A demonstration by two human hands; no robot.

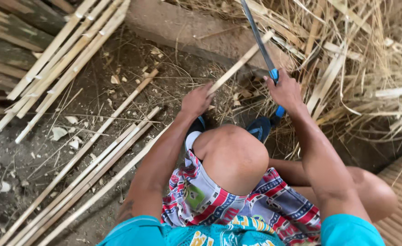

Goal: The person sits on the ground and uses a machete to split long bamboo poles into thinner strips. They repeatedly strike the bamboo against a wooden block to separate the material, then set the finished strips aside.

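- Closest to me, my bent knee (pixel 232 157) rises over patterned shorts (pixel 219 200), and both forearms reach out past it toward the ground.
- My left hand (pixel 196 101) is closed around the near end of a bamboo strip (pixel 239 64). The strip slants up and away to the right, its far end lying against the blade.
- My right hand (pixel 285 91) is clamped on the blue handle (pixel 274 74) of a long knife (pixel 258 38), whose dark blade runs up out of the top of the view.
- I judge the strip light, thin and stiff along its length. It would probably bend if pressed flat, and its split edges look sharp enough to leave splinters, so I grip it low, well back from where the blade meets it.
- The knife looks heavier toward the blade, so a full fist on the handle suits it. The handle seems smooth and could slip.
- Below my hands, a blue sandal (pixel 259 127) sits on the dirt.
- To the left, long split strips (pixel 96 168) lie side by side on the ground.
- Farther off, more bamboo slats (pixel 62 54) lean at the upper left, and a tangle of dry shavings (pixel 365 64) fills the upper right.
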